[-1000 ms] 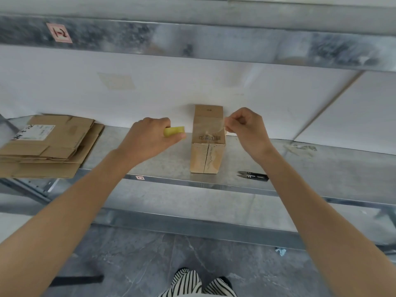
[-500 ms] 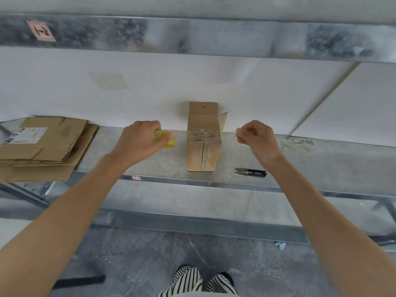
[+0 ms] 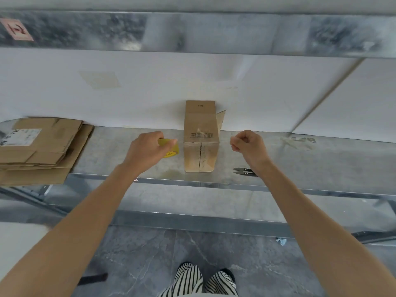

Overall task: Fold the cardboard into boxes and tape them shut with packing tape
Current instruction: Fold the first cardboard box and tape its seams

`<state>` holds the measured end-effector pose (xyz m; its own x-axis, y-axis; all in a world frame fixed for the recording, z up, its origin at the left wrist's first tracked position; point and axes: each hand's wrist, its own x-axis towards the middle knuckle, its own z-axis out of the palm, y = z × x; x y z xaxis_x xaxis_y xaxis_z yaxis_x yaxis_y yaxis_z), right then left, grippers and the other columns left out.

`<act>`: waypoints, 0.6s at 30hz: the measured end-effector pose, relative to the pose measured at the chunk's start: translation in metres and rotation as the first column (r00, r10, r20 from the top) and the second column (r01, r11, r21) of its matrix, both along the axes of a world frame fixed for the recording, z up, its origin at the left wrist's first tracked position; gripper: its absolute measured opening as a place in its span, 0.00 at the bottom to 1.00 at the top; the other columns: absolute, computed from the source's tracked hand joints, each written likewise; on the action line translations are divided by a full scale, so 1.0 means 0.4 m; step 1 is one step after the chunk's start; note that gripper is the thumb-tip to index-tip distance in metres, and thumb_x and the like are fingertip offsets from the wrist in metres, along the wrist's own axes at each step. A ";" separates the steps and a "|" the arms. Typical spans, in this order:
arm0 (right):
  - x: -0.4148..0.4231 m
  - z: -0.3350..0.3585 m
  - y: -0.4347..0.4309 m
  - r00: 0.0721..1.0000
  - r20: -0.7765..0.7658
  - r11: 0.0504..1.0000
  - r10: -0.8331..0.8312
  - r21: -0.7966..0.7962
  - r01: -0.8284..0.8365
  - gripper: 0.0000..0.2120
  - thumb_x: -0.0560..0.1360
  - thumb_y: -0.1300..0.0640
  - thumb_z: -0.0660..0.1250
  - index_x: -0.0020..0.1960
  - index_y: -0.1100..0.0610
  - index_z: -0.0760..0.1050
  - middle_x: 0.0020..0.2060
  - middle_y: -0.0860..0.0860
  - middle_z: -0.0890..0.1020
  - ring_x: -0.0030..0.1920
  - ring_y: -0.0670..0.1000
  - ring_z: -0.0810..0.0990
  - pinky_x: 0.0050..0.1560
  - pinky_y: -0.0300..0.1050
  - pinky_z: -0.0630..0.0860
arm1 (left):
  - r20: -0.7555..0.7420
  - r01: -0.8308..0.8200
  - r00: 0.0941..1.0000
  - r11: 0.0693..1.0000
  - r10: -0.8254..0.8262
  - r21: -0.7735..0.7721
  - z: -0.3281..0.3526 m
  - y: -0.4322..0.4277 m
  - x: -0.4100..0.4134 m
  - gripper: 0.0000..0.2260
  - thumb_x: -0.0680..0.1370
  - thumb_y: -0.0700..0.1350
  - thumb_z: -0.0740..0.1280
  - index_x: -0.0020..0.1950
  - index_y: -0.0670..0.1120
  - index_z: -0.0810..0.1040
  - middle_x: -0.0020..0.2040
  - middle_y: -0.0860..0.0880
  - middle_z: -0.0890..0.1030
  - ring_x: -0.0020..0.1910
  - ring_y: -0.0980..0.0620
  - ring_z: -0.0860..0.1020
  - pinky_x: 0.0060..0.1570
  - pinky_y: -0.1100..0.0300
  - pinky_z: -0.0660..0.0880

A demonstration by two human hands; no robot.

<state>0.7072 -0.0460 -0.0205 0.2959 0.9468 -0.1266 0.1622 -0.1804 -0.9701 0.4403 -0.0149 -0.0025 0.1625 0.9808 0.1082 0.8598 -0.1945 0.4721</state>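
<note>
My left hand (image 3: 147, 150) curls its fingers round the yellow tape roll (image 3: 171, 149) just left of the box (image 3: 201, 144), and my right hand (image 3: 249, 146) hovers just right of it, thumb pressed to curled forefinger, probably to stretch tape across, though I cannot tell whether it pinches any.

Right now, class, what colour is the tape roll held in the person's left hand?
Yellow; the head view shows the tape roll in the left hand best.
</note>
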 end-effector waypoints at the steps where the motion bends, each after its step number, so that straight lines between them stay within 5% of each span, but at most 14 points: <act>1: -0.008 -0.012 0.001 1.000 0.000 1.000 -0.008 -0.012 0.008 0.08 0.74 0.65 0.67 0.38 0.58 0.73 0.31 0.51 0.78 0.35 0.49 0.76 0.53 0.55 0.77 | 0.020 -0.006 1.000 1.000 0.006 -0.012 -0.009 -0.003 0.006 0.17 0.77 0.57 0.64 0.36 0.45 0.70 0.32 0.50 0.72 0.35 0.48 0.71 0.33 0.57 0.63; 8: -0.105 -0.062 -0.003 0.984 -0.165 0.995 -0.065 -0.087 0.051 0.06 0.78 0.62 0.62 0.42 0.56 0.71 0.38 0.52 0.78 0.38 0.47 0.76 0.44 0.42 0.77 | 0.027 -0.050 0.998 0.998 0.051 -0.024 -0.036 -0.016 0.038 0.16 0.77 0.56 0.63 0.38 0.45 0.72 0.32 0.51 0.74 0.34 0.49 0.73 0.34 0.58 0.64; 13: -0.118 -0.089 -0.014 0.979 -0.152 0.986 -0.135 -0.123 0.116 0.07 0.79 0.54 0.62 0.52 0.57 0.68 0.43 0.54 0.79 0.35 0.47 0.77 0.38 0.40 0.77 | -0.005 -0.048 0.999 0.999 0.048 -0.002 -0.034 -0.020 0.044 0.18 0.77 0.58 0.62 0.40 0.43 0.74 0.33 0.49 0.75 0.35 0.48 0.75 0.34 0.57 0.66; 18: -0.115 -0.080 -0.017 0.974 -0.187 0.981 -0.126 -0.173 0.093 0.08 0.79 0.53 0.61 0.48 0.58 0.70 0.43 0.56 0.80 0.35 0.50 0.80 0.36 0.41 0.79 | 0.004 -0.078 0.997 0.997 0.078 -0.017 -0.032 -0.024 0.046 0.18 0.77 0.58 0.62 0.39 0.44 0.73 0.33 0.49 0.75 0.35 0.49 0.75 0.34 0.58 0.65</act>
<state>0.6611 -0.0527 -0.0526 0.3508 0.8721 -0.3413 -0.0581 -0.3435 -0.9374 0.4588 -0.0244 -0.0151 0.0848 0.9921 0.0923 0.8697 -0.1189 0.4790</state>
